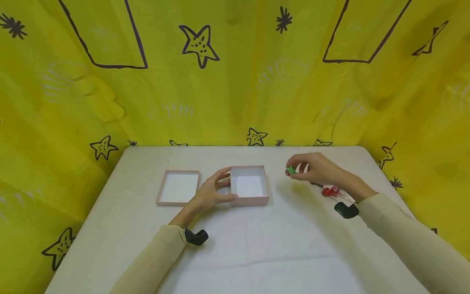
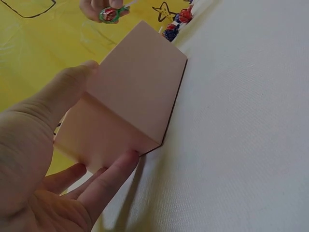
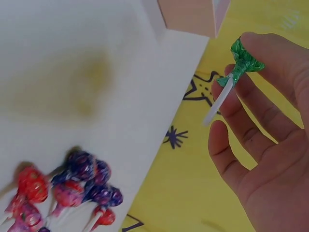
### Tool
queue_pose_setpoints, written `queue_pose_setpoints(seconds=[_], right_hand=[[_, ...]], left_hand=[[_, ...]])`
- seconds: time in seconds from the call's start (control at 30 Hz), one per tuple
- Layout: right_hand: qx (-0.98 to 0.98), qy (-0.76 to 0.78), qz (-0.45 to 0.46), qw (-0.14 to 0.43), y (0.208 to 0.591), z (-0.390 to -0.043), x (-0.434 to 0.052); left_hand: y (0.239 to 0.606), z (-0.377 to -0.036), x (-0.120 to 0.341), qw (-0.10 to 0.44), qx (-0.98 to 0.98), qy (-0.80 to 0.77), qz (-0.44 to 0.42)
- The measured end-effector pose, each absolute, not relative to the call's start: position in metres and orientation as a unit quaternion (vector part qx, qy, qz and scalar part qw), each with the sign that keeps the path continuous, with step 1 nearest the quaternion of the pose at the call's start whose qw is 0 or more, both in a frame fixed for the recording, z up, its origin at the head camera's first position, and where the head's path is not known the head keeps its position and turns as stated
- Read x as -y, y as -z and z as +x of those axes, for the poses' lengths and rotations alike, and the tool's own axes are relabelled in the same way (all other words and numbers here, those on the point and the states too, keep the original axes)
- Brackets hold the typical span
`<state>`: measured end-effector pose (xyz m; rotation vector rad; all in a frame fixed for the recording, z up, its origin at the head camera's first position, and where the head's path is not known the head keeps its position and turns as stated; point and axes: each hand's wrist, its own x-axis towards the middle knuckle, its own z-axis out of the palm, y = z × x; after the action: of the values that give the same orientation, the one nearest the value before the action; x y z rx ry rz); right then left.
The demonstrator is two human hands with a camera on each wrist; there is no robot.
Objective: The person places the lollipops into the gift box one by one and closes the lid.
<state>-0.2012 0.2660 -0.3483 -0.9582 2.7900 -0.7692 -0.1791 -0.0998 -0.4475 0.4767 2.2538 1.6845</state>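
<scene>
My left hand [image 1: 209, 194] holds the left side of an open pink box [image 1: 250, 201] with a white inside. In the left wrist view, its thumb lies against one face and the fingertips touch the adjoining face of the box [image 2: 140, 79]. Right of the box, above the table, my right hand [image 1: 318, 168] pinches a green-wrapped lollipop [image 1: 290, 170] by its head. The right wrist view shows the white stick of this lollipop [image 3: 245, 62] pointing down, the other fingers loosely bent.
A shallow pink lid [image 1: 178, 188] lies inside up, left of the box. Several red, pink and purple wrapped lollipops [image 3: 82, 183] lie in a pile on the white table [image 1: 253, 245], partly beneath my right forearm. A yellow patterned curtain [image 1: 235, 94] surrounds the table's back and sides.
</scene>
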Motion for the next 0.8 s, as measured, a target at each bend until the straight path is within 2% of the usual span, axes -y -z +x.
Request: queue_pose_setpoints(seconds=[0.8], right_hand=[[-0.874, 0.316, -0.348, 0.118, 0.344, -0.234, -0.189]], left_hand=[[0.449, -0.178, 0.100, 0.138, -0.779, -0.590, 0.160]])
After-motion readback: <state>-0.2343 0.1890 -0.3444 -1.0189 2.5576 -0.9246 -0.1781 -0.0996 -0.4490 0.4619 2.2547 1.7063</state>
